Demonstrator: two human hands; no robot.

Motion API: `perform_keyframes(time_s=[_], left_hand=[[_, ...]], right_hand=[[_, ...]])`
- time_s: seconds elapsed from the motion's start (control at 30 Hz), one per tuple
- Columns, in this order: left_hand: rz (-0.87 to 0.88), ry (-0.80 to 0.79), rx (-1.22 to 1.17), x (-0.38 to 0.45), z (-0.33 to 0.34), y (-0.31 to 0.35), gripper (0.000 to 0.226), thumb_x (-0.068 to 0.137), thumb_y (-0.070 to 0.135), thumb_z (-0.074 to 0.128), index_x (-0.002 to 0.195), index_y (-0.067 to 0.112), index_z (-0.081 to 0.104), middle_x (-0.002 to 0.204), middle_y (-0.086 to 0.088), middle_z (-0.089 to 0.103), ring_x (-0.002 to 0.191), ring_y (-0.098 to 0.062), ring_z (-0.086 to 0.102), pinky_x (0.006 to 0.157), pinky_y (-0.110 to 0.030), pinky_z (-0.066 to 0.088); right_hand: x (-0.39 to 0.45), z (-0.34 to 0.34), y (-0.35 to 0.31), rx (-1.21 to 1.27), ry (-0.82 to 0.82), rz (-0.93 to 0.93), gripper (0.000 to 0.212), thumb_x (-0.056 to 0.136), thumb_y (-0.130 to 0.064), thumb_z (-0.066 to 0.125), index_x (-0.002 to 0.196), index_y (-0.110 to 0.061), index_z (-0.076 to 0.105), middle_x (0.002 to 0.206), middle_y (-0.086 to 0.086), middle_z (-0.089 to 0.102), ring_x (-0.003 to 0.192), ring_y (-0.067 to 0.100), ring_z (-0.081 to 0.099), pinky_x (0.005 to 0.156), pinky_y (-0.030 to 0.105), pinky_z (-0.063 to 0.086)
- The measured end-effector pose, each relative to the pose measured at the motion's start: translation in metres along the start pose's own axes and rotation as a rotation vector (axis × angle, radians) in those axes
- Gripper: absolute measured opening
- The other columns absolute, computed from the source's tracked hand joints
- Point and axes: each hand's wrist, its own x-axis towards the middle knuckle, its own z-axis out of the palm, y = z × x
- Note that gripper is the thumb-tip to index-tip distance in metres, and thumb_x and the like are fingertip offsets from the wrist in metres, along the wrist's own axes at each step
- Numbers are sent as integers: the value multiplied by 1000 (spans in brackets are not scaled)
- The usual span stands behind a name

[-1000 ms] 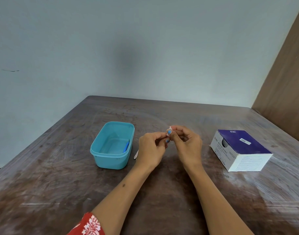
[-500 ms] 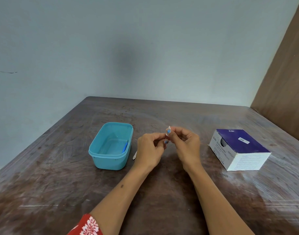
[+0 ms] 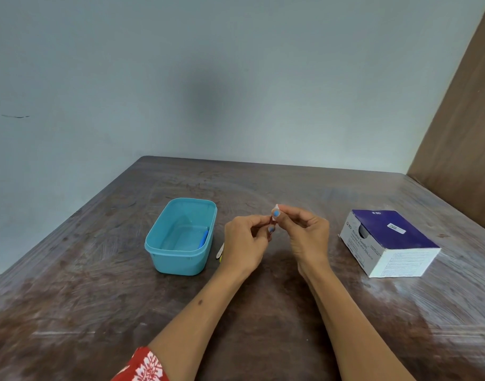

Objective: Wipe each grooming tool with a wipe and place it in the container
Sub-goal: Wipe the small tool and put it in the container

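Note:
My left hand (image 3: 245, 243) and my right hand (image 3: 307, 233) meet over the middle of the table, both pinching a small white wipe packet (image 3: 276, 209) between thumb and fingers. Only its top corner shows. A teal plastic container (image 3: 181, 236) stands left of my hands, with a blue tool (image 3: 204, 237) lying inside along its right wall. A slim white tool (image 3: 220, 251) lies on the table between the container and my left wrist, mostly hidden by the hand.
A purple and white box of alcohol swabs (image 3: 387, 242) sits to the right of my hands. The wooden table (image 3: 98, 312) ends at a pale wall behind; a brown panel (image 3: 461, 119) rises at the right.
Both hands stay together on the small packet with only slight finger shifts. The view has drifted a little.

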Motion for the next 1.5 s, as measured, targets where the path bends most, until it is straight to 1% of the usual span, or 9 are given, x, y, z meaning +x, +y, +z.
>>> perform_keyframes(time_s=[0.13, 0.33, 0.53, 0.7, 0.9, 1.1, 1.27, 1.4, 1.5], left_hand=[[-5, 7, 2, 0, 1, -1, 22, 86, 10, 62, 107, 13, 69, 89, -1, 73, 78, -6, 67, 76, -24, 57], [-14, 11, 3, 1, 1, -2, 24, 86, 8, 62, 109, 14, 68, 91, 0, 73, 79, -5, 67, 76, -22, 57], [-28, 22, -25, 1, -1, -1, 23, 86, 10, 62, 108, 13, 69, 92, 0, 73, 75, -1, 66, 74, -16, 56], [-14, -24, 2, 0, 2, -1, 22, 86, 8, 62, 105, 14, 70, 92, -2, 73, 79, -7, 67, 77, -23, 57], [-17, -4, -2, 1, 0, -3, 22, 85, 9, 62, 105, 14, 70, 89, 0, 73, 76, -5, 67, 74, -20, 57], [-22, 0, -2, 1, 0, -3, 22, 85, 9, 62, 105, 15, 70, 87, 1, 72, 76, -5, 67, 74, -19, 56], [-28, -3, -6, 1, 2, -3, 21, 85, 10, 63, 104, 15, 71, 87, -1, 73, 75, -6, 68, 73, -22, 57], [-27, 13, -13, 1, 1, -4, 22, 85, 10, 63, 105, 15, 70, 87, -1, 73, 76, -7, 68, 76, -27, 58], [-25, 1, -7, 1, 1, -5, 22, 85, 10, 63, 105, 15, 70, 87, -1, 73, 76, -7, 68, 77, -28, 58]], right_hand=[[-1, 2, 0, -167, 49, -110, 22, 74, -5, 75, 78, -26, 72, 73, -13, 71, 72, 4, 68, 71, 18, 54], [-5, 4, -3, -361, 40, -283, 26, 75, -4, 74, 86, -27, 71, 76, -23, 65, 75, -13, 62, 71, 4, 45], [-2, 2, -4, -236, -9, -162, 24, 76, -9, 75, 83, -31, 70, 77, -15, 69, 72, 0, 67, 69, 15, 53], [4, -3, 0, -80, 34, -25, 13, 75, -8, 75, 77, -21, 72, 71, -3, 72, 67, 9, 68, 74, 33, 57], [3, -1, -1, -52, -27, -62, 19, 73, -1, 75, 79, -19, 72, 72, -8, 71, 68, 3, 67, 64, 14, 52], [3, -3, -1, -49, -72, -59, 21, 73, 3, 74, 80, -17, 72, 68, -9, 72, 68, 3, 68, 64, 15, 52], [5, -5, 1, 25, -25, 19, 16, 74, -1, 74, 82, -14, 72, 71, -4, 73, 72, 9, 68, 72, 26, 56], [3, -3, 0, 13, -71, 10, 21, 72, 3, 74, 84, -14, 72, 71, -6, 73, 71, 6, 68, 65, 16, 52], [4, -3, 0, -7, -65, 2, 21, 69, 2, 76, 82, -13, 72, 75, 0, 72, 69, 6, 67, 63, 16, 52]])
